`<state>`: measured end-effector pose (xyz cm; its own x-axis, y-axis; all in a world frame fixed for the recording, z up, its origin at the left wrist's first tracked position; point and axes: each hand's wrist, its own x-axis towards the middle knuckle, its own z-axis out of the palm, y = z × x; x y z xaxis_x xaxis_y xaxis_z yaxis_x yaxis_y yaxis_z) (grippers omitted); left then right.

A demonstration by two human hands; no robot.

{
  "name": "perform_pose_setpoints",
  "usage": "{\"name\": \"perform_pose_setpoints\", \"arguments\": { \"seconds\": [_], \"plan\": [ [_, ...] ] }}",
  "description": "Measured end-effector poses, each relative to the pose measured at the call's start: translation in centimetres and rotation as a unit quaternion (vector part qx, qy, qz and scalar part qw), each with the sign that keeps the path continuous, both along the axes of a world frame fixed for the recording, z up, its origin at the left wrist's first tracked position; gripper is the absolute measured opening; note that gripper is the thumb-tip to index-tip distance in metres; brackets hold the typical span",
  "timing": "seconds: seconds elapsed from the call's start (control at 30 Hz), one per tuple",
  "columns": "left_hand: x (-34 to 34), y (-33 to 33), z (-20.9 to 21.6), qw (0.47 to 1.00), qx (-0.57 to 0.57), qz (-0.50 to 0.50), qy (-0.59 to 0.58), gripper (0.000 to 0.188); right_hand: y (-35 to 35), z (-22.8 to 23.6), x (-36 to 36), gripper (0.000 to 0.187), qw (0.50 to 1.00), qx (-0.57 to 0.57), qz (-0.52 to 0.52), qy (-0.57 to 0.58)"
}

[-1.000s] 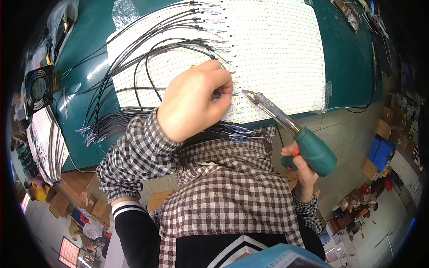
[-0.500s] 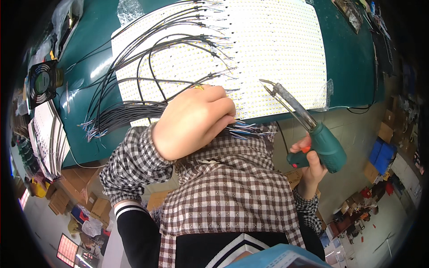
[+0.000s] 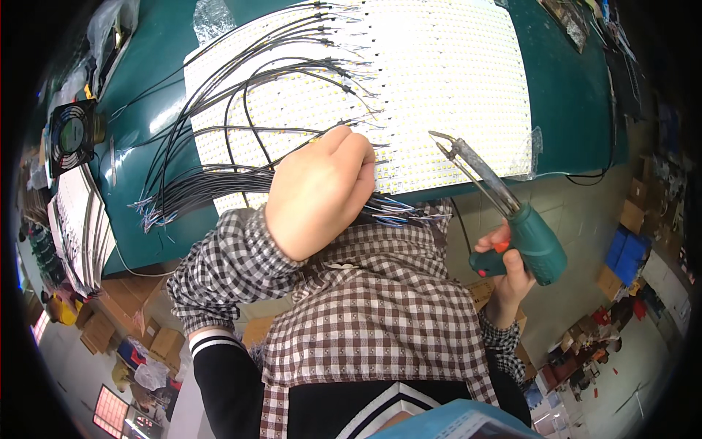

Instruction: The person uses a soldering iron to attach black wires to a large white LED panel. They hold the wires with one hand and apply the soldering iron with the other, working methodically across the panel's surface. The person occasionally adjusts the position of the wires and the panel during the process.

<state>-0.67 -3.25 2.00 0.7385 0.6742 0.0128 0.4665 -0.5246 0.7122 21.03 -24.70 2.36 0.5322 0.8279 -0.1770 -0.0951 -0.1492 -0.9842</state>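
White LED sheet: flat on table, rows of yellow dots. Black cables: bundle along near edge, several more arched across left half, split ends near middle. Soldering gun: green body, tilted, metal tip pointing forward-left

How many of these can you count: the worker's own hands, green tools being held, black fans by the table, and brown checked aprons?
Worker's own hands: 2, the left hand and the right hand
Green soldering gun: 1
Black fan: 1
Brown checked apron: 1
Total: 5
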Motion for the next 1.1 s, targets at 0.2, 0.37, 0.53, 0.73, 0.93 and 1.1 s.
{"name": "perform_pose_setpoints", "arguments": {
  "seconds": [0.2, 0.37, 0.53, 0.73, 0.93, 1.1],
  "plan": [
    [0.3, -0.1, -0.6, 0.999, -0.031, 0.033, -0.019, 0.01, -0.2, -0.1, -0.2, 0.049, 1.0, -0.003, -0.007, 0.004],
    [0.5, -0.2, -1.3, 0.999, 0.003, 0.036, -0.013, 0.01, -0.1, -0.1, -0.3, 0.053, 1.0, 0.001, 0.009, -0.007],
    [0.4, 0.0, -1.3, 0.999, -0.003, 0.032, -0.021, 0.01, -0.5, -0.2, -0.5, 0.058, 0.998, -0.008, 0.051, -0.032],
    [0.4, 0.0, -1.6, 0.998, -0.013, 0.029, -0.056, 0.01, -0.6, 0.2, -0.7, 0.056, 0.998, -0.027, 0.063, -0.014],
    [0.6, 0.0, -1.8, 0.998, -0.009, 0.032, -0.059, 0.011, -0.7, 0.5, -1.0, 0.046, 0.996, -0.058, 0.061, -0.01],
    [0.5, 0.2, -1.5, 0.999, -0.013, 0.022, -0.046, 0.01, -1.5, -0.3, -0.6, 0.047, 0.995, -0.045, 0.091, 0.011]
  ]
}}
